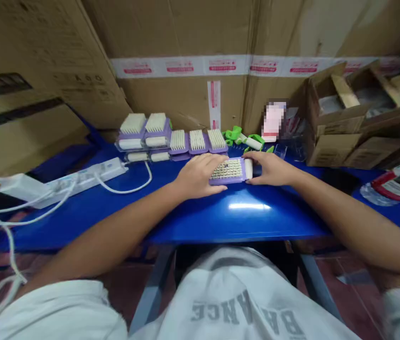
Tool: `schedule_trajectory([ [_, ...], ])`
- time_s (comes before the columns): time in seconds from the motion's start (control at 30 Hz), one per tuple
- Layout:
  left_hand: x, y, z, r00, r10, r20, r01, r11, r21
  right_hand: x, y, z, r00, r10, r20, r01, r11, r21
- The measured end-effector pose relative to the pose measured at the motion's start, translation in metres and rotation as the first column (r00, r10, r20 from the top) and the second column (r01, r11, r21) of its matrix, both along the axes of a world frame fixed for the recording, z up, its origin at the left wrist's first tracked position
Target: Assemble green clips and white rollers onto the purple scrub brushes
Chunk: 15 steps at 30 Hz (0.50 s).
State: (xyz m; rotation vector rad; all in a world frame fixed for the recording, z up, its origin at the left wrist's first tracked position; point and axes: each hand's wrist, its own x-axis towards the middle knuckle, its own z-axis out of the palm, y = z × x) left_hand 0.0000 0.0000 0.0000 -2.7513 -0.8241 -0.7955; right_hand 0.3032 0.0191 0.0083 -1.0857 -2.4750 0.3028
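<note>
A purple brush [231, 171] with rows of cream bristles lies sideways on the blue table, bristles up. My left hand [200, 175] grips its left end, thumb along the near edge and fingers over the far side. At the other end sits a short white roller [248, 169], pinched between the thumb and fingers of my right hand [271, 168]. Behind my hands, similar purple brushes [197, 140] stand in a row, with two more [156, 123] stacked at the left. Bright green plastic parts [234, 134] and a loose white roller [254, 143] lie just beyond the brush.
A white power strip [82, 182] with trailing cables occupies the table's left. Cardboard [178, 99] walls the back. Open cardboard boxes [340, 146] stand at the right, near a red-labelled plastic bottle [398, 182]. A partly blurred pink item [273, 122] leans at the back.
</note>
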Motion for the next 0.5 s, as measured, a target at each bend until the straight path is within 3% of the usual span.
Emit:
schedule_trajectory([
  [0.33, 0.0020, -0.0008, 0.0031, 0.993, 0.088, 0.078, -0.085, 0.996, -0.035, 0.0015, 0.0034, -0.0027, 0.999, 0.014, -0.029, -0.012, 0.997, 0.075],
  [0.5, 0.0021, -0.0014, 0.0046, 0.993, 0.119, 0.024, -0.117, 0.991, -0.063, 0.0068, 0.0045, -0.0015, 0.994, 0.038, -0.107, -0.050, 0.992, -0.114],
])
